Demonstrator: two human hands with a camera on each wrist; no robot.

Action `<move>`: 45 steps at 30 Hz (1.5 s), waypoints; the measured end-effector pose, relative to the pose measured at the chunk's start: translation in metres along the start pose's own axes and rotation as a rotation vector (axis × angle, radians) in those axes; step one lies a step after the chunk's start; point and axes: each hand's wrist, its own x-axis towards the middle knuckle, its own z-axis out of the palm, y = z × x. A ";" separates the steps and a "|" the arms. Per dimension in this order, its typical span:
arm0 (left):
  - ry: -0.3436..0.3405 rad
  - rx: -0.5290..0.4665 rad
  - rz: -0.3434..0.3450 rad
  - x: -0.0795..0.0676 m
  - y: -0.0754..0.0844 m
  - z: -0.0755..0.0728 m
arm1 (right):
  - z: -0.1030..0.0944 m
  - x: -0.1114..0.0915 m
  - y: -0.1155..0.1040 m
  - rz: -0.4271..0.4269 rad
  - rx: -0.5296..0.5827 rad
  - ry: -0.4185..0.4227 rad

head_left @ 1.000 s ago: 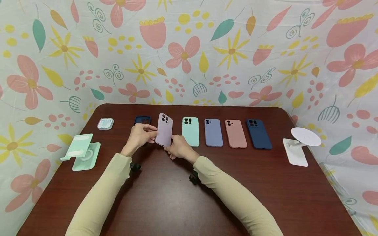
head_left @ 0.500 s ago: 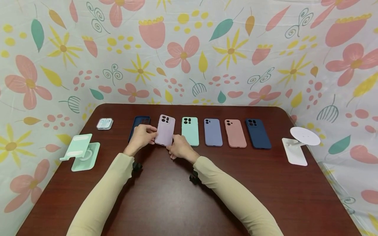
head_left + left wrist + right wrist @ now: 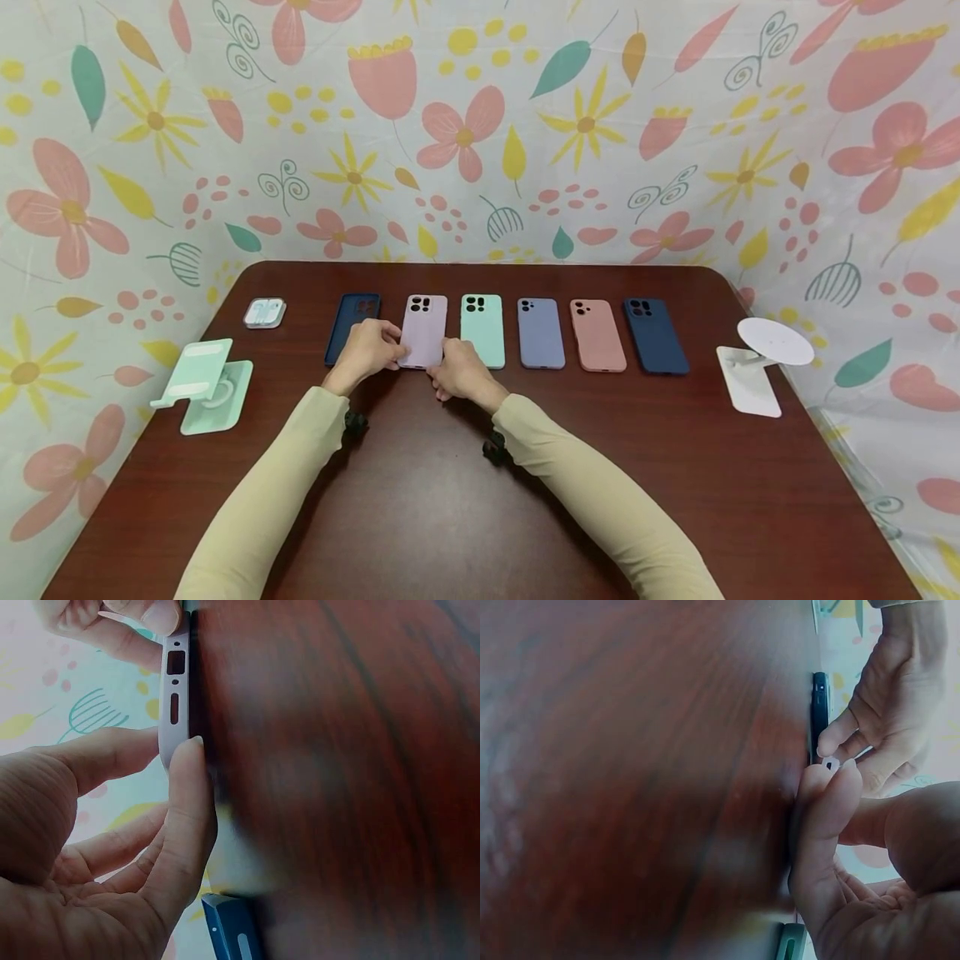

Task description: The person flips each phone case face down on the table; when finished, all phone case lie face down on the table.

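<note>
A lilac phone case point(image 3: 425, 327) lies in the row on the table, camera openings at its far end. My left hand point(image 3: 369, 350) pinches its near left corner between thumb and fingers. At the near right corner my right hand point(image 3: 462, 370) grips it. The left wrist view shows the case's bottom edge point(image 3: 174, 705) with its port cutouts, low against the tabletop. To the left is a dark blue case point(image 3: 347, 323) with its hollow side up, partly covered by my left hand. A mint case point(image 3: 483, 330) lies just to the right.
Farther right in the row are a periwinkle case point(image 3: 541, 335), a pink case point(image 3: 597, 337) and another dark blue case point(image 3: 656, 337). A green folding stand point(image 3: 216, 392) and a small clear box of earphones point(image 3: 265, 313) sit left. A white stand point(image 3: 750, 383) occupies the right side.
The lilac case has gone from tilted up to lying flat in line with the others, shifting slightly right. Both hands stay on it, and the left has moved a little right.
</note>
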 end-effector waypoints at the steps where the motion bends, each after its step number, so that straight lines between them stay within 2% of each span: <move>1: 0.002 0.007 0.002 0.000 0.000 0.000 | 0.000 0.000 0.000 0.000 0.000 0.000; 12: 0.004 0.069 -0.025 0.001 0.001 0.001 | 0.001 0.000 -0.001 -0.023 0.007 0.012; 15: 0.004 0.058 -0.023 0.000 0.000 -0.002 | 0.002 -0.002 -0.001 -0.015 0.022 0.023; 21: 0.015 -0.002 0.010 -0.010 -0.002 -0.024 | 0.003 -0.001 0.003 -0.020 0.037 0.052; 23: 0.017 -0.008 0.004 -0.014 -0.002 -0.034 | 0.007 0.005 0.009 -0.050 0.029 0.057; 29: 0.026 0.027 -0.027 -0.019 -0.007 -0.057 | 0.016 -0.002 -0.001 -0.106 0.012 0.005; 34: 0.050 0.056 -0.044 -0.021 -0.012 -0.069 | 0.024 -0.014 -0.021 -0.152 0.019 -0.030; 41: 0.060 0.073 -0.090 -0.021 -0.026 -0.081 | 0.041 -0.008 -0.028 -0.183 0.108 -0.118; 45: 0.061 0.117 -0.126 -0.019 -0.035 -0.084 | 0.050 0.000 -0.032 -0.197 0.109 -0.142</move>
